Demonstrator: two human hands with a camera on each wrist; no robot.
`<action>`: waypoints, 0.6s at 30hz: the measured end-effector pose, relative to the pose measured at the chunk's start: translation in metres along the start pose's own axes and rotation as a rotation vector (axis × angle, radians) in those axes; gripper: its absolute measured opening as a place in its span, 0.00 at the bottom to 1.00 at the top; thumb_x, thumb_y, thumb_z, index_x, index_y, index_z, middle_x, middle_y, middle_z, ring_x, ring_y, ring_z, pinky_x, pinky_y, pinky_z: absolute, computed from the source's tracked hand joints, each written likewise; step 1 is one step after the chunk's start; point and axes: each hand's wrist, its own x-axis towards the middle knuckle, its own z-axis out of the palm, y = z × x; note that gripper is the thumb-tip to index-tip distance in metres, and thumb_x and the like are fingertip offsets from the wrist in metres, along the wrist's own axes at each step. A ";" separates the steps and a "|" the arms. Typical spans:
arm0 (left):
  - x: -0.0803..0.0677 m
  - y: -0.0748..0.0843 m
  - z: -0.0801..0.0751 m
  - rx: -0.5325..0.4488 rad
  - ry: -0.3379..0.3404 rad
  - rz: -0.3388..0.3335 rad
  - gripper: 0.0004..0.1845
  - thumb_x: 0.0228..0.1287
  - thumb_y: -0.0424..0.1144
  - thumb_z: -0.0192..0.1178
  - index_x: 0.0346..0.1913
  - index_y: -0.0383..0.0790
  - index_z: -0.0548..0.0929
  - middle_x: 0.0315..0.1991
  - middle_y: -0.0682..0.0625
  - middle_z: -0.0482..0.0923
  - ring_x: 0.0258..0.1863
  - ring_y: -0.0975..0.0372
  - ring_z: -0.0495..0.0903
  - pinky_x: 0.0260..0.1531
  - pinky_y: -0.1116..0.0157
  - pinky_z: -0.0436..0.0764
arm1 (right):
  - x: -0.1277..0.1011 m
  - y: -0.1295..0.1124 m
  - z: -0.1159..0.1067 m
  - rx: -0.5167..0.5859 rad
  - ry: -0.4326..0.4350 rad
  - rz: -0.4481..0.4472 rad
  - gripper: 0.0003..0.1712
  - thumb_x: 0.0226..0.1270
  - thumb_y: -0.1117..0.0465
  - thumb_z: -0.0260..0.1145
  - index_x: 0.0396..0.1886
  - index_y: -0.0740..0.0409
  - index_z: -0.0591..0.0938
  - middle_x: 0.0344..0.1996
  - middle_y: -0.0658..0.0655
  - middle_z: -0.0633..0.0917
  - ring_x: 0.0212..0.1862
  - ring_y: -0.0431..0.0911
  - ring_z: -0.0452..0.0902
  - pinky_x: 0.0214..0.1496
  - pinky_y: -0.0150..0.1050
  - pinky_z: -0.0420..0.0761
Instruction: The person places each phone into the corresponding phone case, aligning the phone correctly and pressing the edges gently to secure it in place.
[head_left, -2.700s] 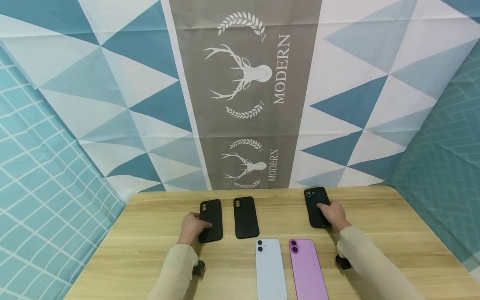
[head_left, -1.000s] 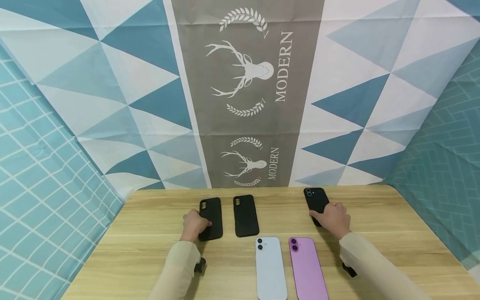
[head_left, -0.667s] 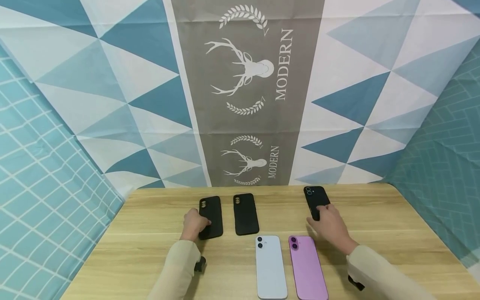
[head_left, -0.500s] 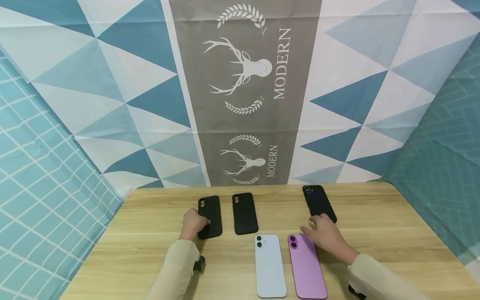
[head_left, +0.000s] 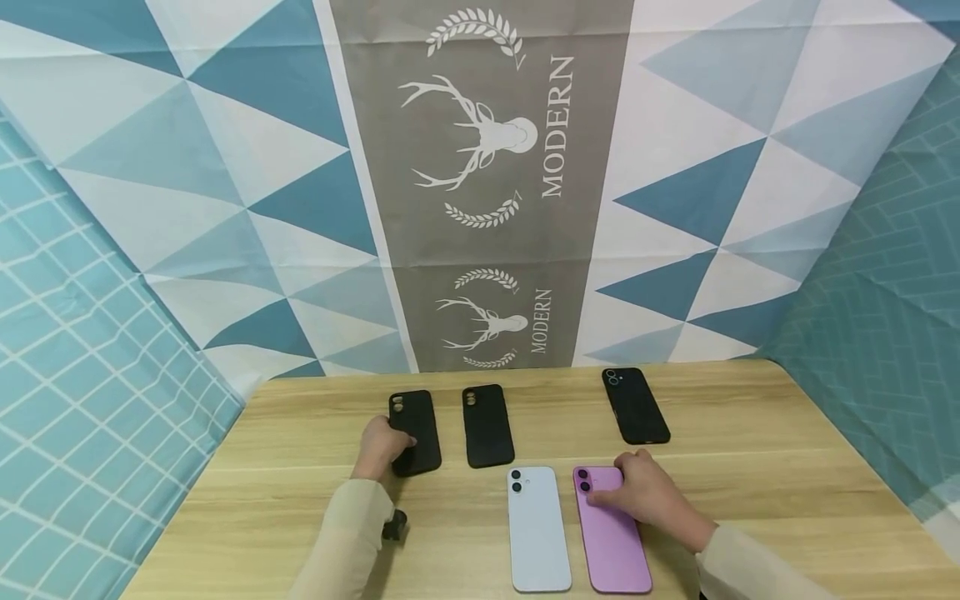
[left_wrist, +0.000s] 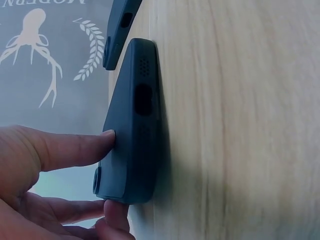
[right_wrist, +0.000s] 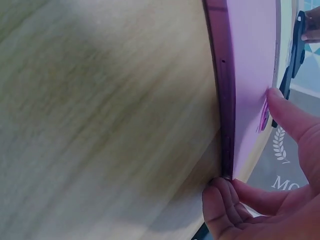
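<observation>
- Right hand point(head_left: 648, 496), lower right of centre in the head view: fingers curl over the top end of the pink phone point(head_left: 611, 533). In the right wrist view a thumb tip point(right_wrist: 285, 107) presses the phone's pink back near the camera lenses, and fingertips point(right_wrist: 220, 192) sit against its side edge. The hand pinches the phone at that end.
- The pink phone lies back up on the wooden table point(head_left: 750, 500), near the lower edge of the frame, long axis running away from the person.
- Left hand point(head_left: 378, 446), left of centre: fingers grip the leftmost black case point(head_left: 412, 432). In the left wrist view one fingertip point(left_wrist: 97, 142) touches the case's back and another point(left_wrist: 117, 215) sits at its near corner. That edge appears slightly raised off the table there, though I cannot tell for certain.
- Just beside the pink phone, to its left and not touching, a light blue phone point(head_left: 536, 529) lies back up, parallel to it.
- A second black case point(head_left: 487, 425) lies at centre, beside the gripped case and apart from it.
- A black phone point(head_left: 635, 406) lies further right, above the right hand, near the table's far edge.
- A patterned backdrop point(head_left: 487, 167) with a deer motif hangs behind the table.
</observation>
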 end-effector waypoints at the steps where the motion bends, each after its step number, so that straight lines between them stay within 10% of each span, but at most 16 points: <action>1: 0.000 0.000 0.000 0.002 -0.003 -0.002 0.29 0.54 0.31 0.63 0.55 0.16 0.67 0.49 0.25 0.72 0.46 0.41 0.75 0.46 0.51 0.80 | 0.000 -0.001 0.001 -0.006 0.003 -0.002 0.48 0.35 0.43 0.79 0.48 0.77 0.76 0.38 0.64 0.77 0.33 0.46 0.73 0.38 0.44 0.80; 18: 0.003 -0.003 -0.001 0.012 -0.013 -0.014 0.32 0.55 0.32 0.63 0.60 0.17 0.64 0.53 0.24 0.69 0.51 0.38 0.73 0.49 0.48 0.78 | 0.005 -0.005 -0.001 0.037 -0.025 0.029 0.45 0.27 0.50 0.83 0.41 0.79 0.77 0.34 0.65 0.76 0.32 0.48 0.70 0.32 0.39 0.78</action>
